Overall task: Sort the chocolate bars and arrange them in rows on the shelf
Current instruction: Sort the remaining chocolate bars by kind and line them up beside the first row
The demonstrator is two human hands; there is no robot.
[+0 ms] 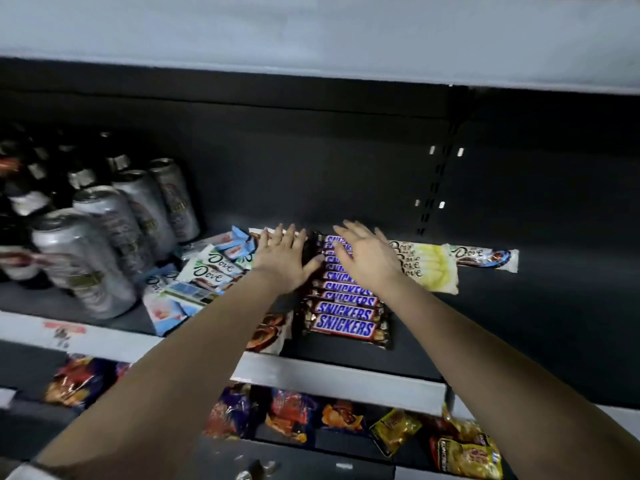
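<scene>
A row of several Snickers bars (344,308) runs from front to back in the middle of the dark shelf (502,323). My left hand (282,259) lies flat with spread fingers at the row's left side, its thumb touching the bars. My right hand (367,254) hovers open over the far end of the row. To the right lie yellow-white Dove bars (431,268) and a single Dove bar (485,258). A loose heap of Dove bars (207,271) and light blue packets (164,311) sits at the left. Under my left forearm shows a white and brown packet (268,332).
Silver cans (100,244) and dark bottles (24,188) stand at the left of the shelf. An upper shelf edge (311,39) hangs overhead. Snack bags (464,452) fill the lower shelf. The right part of the shelf floor is bare.
</scene>
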